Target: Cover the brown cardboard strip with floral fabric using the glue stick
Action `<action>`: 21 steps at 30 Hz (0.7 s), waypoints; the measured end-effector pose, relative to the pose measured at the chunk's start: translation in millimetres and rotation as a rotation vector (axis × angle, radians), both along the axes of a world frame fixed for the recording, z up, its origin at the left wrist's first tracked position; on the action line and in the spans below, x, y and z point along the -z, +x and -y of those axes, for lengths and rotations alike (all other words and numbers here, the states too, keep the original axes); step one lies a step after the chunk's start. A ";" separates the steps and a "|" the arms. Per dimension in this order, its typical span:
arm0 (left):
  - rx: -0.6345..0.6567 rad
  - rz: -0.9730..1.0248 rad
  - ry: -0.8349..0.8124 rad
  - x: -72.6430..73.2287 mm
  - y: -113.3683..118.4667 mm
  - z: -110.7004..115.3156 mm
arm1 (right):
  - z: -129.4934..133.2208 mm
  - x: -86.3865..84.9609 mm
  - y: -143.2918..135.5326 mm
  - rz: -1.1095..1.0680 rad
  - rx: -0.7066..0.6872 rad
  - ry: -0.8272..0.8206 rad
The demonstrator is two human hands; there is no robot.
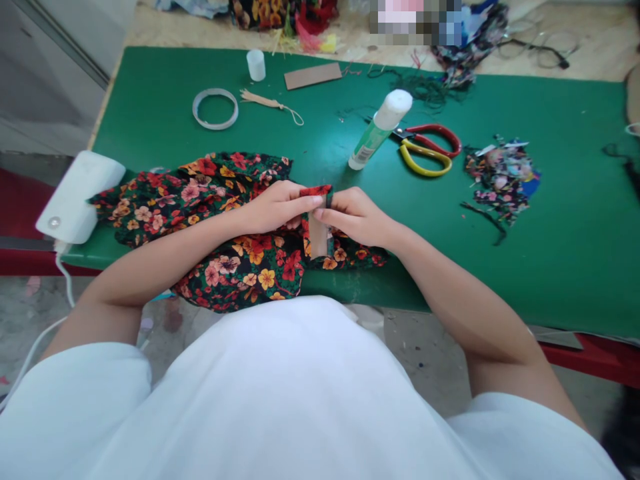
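A dark floral cloth (200,193) with red, yellow and pink flowers lies bunched along the front of the table and hangs over its edge. Against it is a narrow strip of brown cardboard (319,239), with cloth showing along both its sides. My left hand (280,208) is closed on the cloth at the strip's left side, the thumb near its upper end. From the right, my right hand (357,217) pinches the cloth's edge by the strip. Some fingertips are hidden behind the cloth. A glue stick (374,130) stands just beyond my hands.
Red-and-yellow-handled scissors (427,150) lie right of the glue stick, near a heap of fabric scraps (503,175). Farther back are a tape ring (215,109), a white cap (256,65), a tassel (270,103) and a cardboard piece (313,76). A white corded box (80,197) sits at left.
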State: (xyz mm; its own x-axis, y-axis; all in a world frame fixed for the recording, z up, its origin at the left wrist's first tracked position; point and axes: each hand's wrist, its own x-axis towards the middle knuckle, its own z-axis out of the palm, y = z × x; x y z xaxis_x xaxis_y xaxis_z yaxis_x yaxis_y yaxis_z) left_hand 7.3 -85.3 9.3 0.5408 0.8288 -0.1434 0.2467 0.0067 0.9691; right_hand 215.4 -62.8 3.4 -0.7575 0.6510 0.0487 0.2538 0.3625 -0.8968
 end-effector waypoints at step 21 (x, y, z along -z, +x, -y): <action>0.022 -0.030 0.028 -1.5 0.7 0.1 | -1.1 0.2 0.6 0.050 -0.028 0.078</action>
